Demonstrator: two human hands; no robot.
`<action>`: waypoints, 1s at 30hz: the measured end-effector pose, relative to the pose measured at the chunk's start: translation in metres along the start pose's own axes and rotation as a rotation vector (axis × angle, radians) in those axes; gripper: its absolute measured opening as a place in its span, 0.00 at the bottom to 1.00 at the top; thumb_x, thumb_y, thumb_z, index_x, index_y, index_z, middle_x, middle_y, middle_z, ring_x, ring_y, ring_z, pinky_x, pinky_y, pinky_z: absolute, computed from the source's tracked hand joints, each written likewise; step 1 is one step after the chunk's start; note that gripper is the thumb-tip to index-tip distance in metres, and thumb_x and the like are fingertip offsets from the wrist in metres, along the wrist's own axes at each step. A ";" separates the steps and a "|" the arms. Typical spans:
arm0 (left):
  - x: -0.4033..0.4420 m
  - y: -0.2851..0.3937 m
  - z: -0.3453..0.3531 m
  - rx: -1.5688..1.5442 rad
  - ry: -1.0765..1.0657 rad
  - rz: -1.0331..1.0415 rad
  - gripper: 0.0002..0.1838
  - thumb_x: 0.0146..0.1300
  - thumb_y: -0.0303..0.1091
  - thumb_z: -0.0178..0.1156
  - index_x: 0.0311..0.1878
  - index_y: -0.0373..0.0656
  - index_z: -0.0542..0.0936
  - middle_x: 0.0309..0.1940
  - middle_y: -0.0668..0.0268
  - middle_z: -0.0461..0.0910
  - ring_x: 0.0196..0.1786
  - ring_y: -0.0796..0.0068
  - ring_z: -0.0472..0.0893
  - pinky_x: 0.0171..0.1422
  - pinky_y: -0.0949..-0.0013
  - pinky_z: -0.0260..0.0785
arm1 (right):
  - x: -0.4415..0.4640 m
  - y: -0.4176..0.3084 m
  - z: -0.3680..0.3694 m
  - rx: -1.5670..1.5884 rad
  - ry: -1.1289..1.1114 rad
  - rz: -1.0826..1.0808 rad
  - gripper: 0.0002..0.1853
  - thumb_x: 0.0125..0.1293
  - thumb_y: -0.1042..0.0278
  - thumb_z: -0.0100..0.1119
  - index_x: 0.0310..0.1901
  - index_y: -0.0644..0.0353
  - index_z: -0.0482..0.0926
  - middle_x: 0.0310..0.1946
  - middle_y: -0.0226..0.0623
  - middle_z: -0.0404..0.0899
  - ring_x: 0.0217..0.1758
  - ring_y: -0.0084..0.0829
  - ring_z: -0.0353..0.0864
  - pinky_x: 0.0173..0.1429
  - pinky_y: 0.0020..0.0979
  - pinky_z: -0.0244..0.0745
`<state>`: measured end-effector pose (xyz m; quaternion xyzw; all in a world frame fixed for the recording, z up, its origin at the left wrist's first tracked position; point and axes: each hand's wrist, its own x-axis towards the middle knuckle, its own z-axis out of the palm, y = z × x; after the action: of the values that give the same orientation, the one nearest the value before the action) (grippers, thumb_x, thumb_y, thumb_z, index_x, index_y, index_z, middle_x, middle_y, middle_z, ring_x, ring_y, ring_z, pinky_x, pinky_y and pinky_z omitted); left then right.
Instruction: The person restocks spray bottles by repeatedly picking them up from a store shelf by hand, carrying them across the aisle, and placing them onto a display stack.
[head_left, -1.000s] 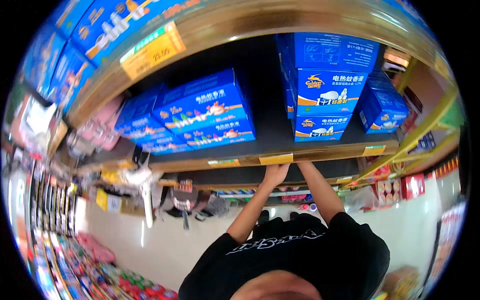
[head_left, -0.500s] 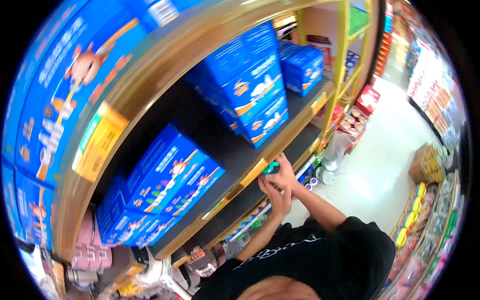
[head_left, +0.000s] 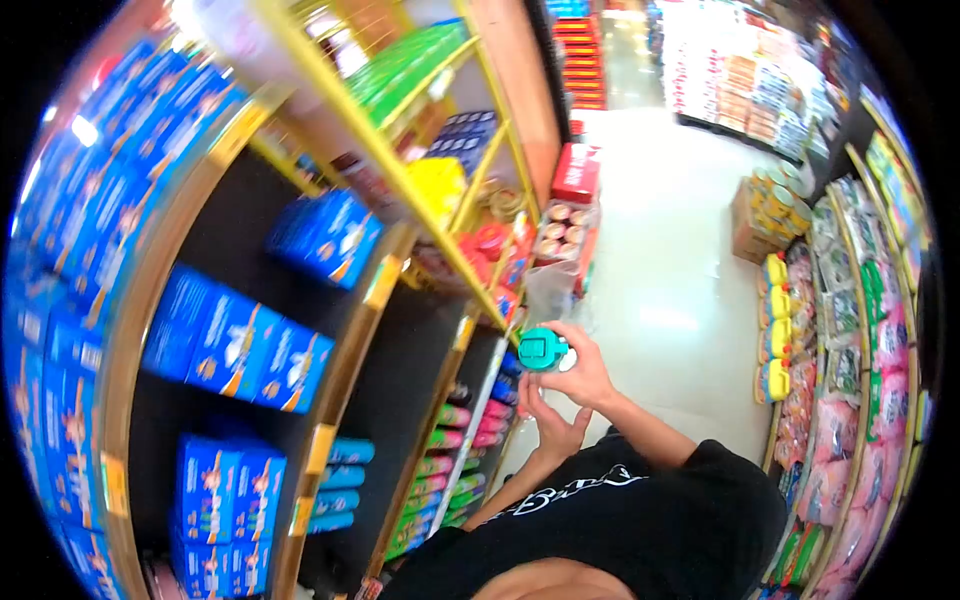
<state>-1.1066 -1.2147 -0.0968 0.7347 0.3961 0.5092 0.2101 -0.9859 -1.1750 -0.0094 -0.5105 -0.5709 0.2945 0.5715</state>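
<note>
My right hand is wrapped round a teal-capped container, held upright in front of my chest. Only its round teal top shows clearly; the body below is mostly hidden. My left hand is just below it, with its fingertips close to the container's near side; whether they grip it cannot be made out. To the left, blue boxes stand on a dark shelf with a wooden edge. Teal cans lie in a row on the shelf below.
A yellow rack rises beyond the shelves. Red cartons and a tray of round tins stand on the floor beside it. A brown carton and shelves of packets line the right side of the aisle.
The view has swung right toward the aisle. My hands have come away from the shelf edge, and the teal-capped container, partly visible half a second ago, now shows its whole top.
</note>
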 end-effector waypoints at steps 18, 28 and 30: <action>0.141 0.024 0.287 -0.615 -0.624 -0.251 0.81 0.43 0.55 0.84 0.79 0.34 0.27 0.75 0.46 0.52 0.79 0.53 0.56 0.82 0.52 0.46 | 0.089 0.132 -0.271 -0.127 0.353 0.403 0.38 0.39 0.60 0.77 0.58 0.61 0.80 0.52 0.45 0.80 0.57 0.47 0.74 0.64 0.42 0.72; 0.364 0.026 0.488 -0.676 -0.703 -0.073 0.78 0.39 0.48 0.87 0.80 0.32 0.36 0.75 0.46 0.54 0.78 0.52 0.59 0.81 0.54 0.51 | 0.290 0.199 -0.440 -0.308 0.451 0.208 0.39 0.42 0.68 0.81 0.61 0.56 0.78 0.56 0.39 0.79 0.60 0.39 0.77 0.61 0.41 0.76; 0.397 0.025 0.522 -0.677 -0.746 -0.058 0.78 0.38 0.49 0.87 0.80 0.32 0.38 0.76 0.47 0.54 0.78 0.53 0.59 0.81 0.54 0.51 | 0.319 0.209 -0.468 -0.322 0.491 0.217 0.39 0.41 0.67 0.82 0.61 0.56 0.78 0.56 0.39 0.79 0.59 0.39 0.77 0.61 0.41 0.76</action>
<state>-0.5534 -0.8642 -0.0538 0.7460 0.1271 0.3056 0.5779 -0.4325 -0.9339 -0.0087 -0.7083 -0.3972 0.1276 0.5693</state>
